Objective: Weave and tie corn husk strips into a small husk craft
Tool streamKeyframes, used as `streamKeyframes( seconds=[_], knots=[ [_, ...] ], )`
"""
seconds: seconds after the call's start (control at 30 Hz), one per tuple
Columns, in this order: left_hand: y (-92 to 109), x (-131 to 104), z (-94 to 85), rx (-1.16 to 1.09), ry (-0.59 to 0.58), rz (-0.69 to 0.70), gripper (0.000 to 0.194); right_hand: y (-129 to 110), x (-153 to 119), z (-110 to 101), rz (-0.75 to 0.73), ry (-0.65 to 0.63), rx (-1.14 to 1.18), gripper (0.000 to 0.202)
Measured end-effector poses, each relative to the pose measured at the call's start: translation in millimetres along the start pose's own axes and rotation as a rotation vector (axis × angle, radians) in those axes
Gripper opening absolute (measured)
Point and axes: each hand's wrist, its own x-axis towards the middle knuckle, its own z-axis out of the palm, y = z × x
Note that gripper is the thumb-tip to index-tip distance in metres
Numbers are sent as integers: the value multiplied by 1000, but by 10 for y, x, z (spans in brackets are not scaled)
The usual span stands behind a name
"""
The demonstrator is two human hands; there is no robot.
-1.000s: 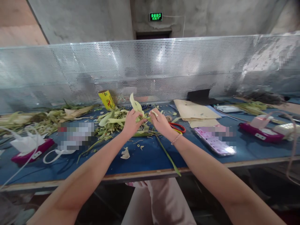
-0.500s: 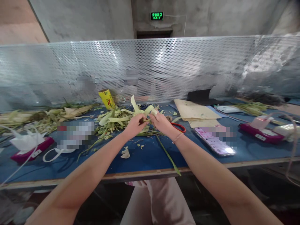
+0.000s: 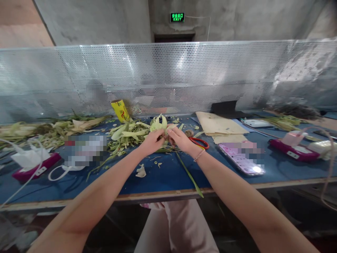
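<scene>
My left hand (image 3: 154,140) and my right hand (image 3: 179,137) meet over the middle of the table, fingers pinched closed around the base of a pale green corn husk bundle (image 3: 158,123). Its looped strips rise above my fingertips, while my fingers cover the base. Left of it lies a heap of corn husk strips (image 3: 129,135). Close to my right wrist are red-handled scissors (image 3: 201,143), partly covered by that hand, and a small brown roll (image 3: 189,133). One long green strip (image 3: 191,177) reaches the table's front edge, with husk scraps (image 3: 141,171) nearby.
A yellow tube (image 3: 120,110) leans behind the heap. At right are brown paper sheets (image 3: 221,123), a lit phone (image 3: 240,160) and a magenta power strip (image 3: 293,150). Another power strip (image 3: 37,168) with cables is at left. A perforated metal screen (image 3: 168,77) bounds the back.
The husk strips above my hands, previously spread to the sides and upward, now stand gathered in a rounder, lower shape. Both hands stay pinched in nearly the same place.
</scene>
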Motion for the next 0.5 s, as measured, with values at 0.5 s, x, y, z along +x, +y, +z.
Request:
streamKeyframes(
  seconds=[0.5],
  knots=[
    [87,-16,-54,-158,-73,-26,22,-150,63,-91,261,67,694,21]
  ],
)
